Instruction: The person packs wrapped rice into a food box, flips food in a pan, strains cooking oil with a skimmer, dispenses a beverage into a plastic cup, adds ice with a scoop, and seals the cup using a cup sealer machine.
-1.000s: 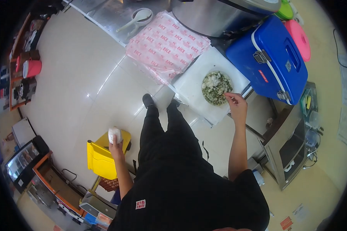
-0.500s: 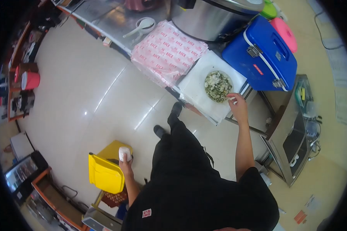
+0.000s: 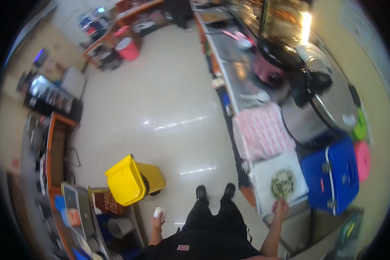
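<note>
Low on the left, my left hand (image 3: 157, 223) is closed around a small white rounded bundle (image 3: 160, 212), whose exact kind I cannot make out. My right hand (image 3: 281, 208) is at the near edge of a round portion of chopped green-and-white food (image 3: 283, 183). Its fingers are pressed together, and blur hides whatever may be between them. Under the food lies a stack of white paper sheets (image 3: 264, 174) on the counter corner. Red-printed pink wrapping paper (image 3: 263, 131) lies just beyond that stack.
A blue cooler box (image 3: 333, 175) stands right of the papers, with a large metal cooker (image 3: 310, 119) behind. A white spoon (image 3: 258, 96) rests on the steel counter (image 3: 229, 47). The yellow lidded bin (image 3: 125, 182) is on the floor to my left. Shelving (image 3: 58, 151) lines the left side.
My view has swung left, showing more floor and counter. My left hand still holds the white bundle, now apart from the yellow bin. My right hand stays by the food.
</note>
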A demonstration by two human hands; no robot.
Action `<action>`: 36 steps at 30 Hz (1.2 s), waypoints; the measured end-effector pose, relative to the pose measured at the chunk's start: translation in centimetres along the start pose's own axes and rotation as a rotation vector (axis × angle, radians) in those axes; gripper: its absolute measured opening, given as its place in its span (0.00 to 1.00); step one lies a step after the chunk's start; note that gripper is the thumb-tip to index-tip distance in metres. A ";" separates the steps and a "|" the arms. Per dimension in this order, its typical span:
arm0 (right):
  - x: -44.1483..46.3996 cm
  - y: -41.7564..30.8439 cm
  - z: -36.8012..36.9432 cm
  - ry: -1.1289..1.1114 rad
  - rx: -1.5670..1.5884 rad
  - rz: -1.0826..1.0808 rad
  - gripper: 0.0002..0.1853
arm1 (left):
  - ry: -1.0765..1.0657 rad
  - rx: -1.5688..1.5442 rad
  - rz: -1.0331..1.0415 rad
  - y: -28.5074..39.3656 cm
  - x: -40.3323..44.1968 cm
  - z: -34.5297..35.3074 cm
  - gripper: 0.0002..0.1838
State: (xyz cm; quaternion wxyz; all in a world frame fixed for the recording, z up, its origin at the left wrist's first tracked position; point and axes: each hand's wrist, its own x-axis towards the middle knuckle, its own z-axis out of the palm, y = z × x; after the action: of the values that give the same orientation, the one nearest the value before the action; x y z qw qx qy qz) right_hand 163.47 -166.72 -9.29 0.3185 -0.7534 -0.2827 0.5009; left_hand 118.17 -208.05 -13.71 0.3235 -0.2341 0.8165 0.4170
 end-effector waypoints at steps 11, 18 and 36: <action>3.0 -0.1 -0.6 -0.090 0.308 -0.021 0.08 | -0.162 -0.083 0.160 -2.0 -4.9 5.0 0.28; 5.2 0.0 -2.0 -0.291 0.325 0.014 0.07 | -0.162 -0.076 0.266 -1.2 -3.3 4.0 0.25; -1.8 -8.1 4.1 -0.427 0.500 -0.398 0.17 | -0.006 -0.294 0.060 -12.0 1.8 -6.3 0.25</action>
State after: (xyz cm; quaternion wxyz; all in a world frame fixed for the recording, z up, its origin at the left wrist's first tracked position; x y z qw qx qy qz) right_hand 158.16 -162.13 -3.31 0.5174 -0.4616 -0.3526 0.6284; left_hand 122.72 -220.00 -18.60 0.2758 -0.2533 0.7523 0.5421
